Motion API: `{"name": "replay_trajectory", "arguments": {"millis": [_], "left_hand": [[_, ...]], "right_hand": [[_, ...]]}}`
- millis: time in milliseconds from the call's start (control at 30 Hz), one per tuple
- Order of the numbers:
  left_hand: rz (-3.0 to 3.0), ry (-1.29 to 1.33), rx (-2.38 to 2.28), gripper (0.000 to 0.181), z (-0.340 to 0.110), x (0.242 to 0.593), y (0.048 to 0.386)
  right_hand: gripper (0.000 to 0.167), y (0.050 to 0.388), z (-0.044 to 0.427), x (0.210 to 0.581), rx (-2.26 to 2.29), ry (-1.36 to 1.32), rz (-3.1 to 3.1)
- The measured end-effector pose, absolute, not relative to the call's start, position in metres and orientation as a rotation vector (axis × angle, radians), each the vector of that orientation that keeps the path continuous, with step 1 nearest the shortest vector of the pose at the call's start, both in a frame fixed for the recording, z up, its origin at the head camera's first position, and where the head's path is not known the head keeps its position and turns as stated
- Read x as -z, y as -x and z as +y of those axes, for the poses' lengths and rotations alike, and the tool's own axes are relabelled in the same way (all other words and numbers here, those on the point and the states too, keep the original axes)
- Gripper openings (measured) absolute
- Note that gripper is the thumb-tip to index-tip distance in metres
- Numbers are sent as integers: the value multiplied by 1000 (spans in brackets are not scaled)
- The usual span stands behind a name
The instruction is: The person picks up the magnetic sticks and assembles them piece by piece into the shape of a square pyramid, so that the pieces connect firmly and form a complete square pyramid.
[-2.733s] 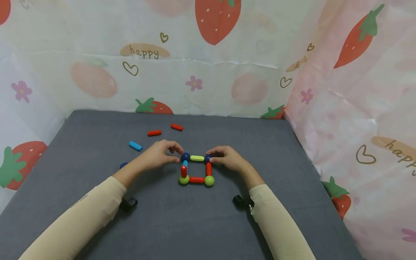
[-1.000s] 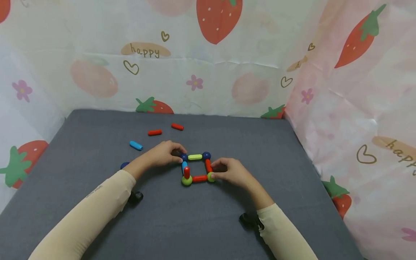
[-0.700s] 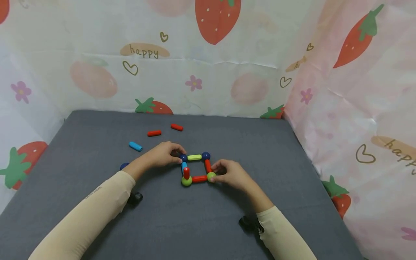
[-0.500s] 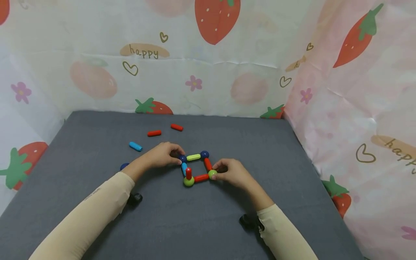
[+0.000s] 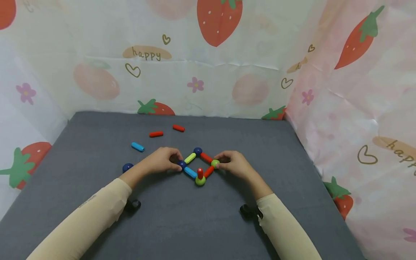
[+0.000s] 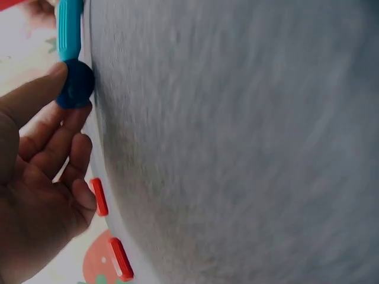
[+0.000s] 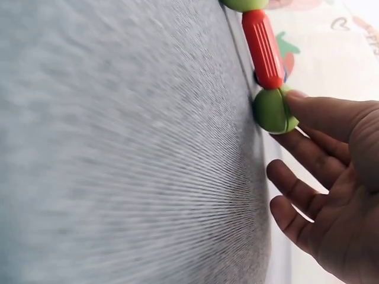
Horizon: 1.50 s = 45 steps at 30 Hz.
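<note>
Red stick (image 5: 200, 173) stands at near corner of stick frame (image 5: 190, 172), mid tabletop (image 5: 188, 224). L hand (image 5: 162, 159) pinches its blue ball (image 5: 182, 165), R hand (image 5: 235, 163) its green ball (image 5: 215, 164); prob. best turn both evenly so frame holds. Loose sticks (image 5: 156, 134) nr far edge.

The hands (image 5: 162, 159) partly hide 1 blue ball (image 6: 78, 86), 1 green ball (image 7: 271, 112); sleeves (image 5: 79, 220) run off-frame.
</note>
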<state>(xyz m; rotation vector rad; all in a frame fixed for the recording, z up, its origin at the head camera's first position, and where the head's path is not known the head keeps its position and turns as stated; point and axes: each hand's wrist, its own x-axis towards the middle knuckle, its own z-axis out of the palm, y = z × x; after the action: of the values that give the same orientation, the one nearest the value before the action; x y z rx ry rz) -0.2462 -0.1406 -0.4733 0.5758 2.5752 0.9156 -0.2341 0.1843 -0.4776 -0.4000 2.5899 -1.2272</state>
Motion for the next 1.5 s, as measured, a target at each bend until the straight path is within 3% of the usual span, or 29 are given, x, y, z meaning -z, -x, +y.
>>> {"name": "replay_trajectory", "arguments": {"millis": [500, 1033, 1500], "left_hand": [[2570, -503, -996, 28, -134, 473, 217], [2524, -475, -1020, 23, -125, 471, 200], [2648, -733, -810, 28, -145, 427, 211]], "right_hand": [[28, 265, 178, 481, 1197, 455, 2568], [27, 272, 172, 483, 1238, 475, 2495], [28, 271, 171, 484, 1236, 471, 2504]]}}
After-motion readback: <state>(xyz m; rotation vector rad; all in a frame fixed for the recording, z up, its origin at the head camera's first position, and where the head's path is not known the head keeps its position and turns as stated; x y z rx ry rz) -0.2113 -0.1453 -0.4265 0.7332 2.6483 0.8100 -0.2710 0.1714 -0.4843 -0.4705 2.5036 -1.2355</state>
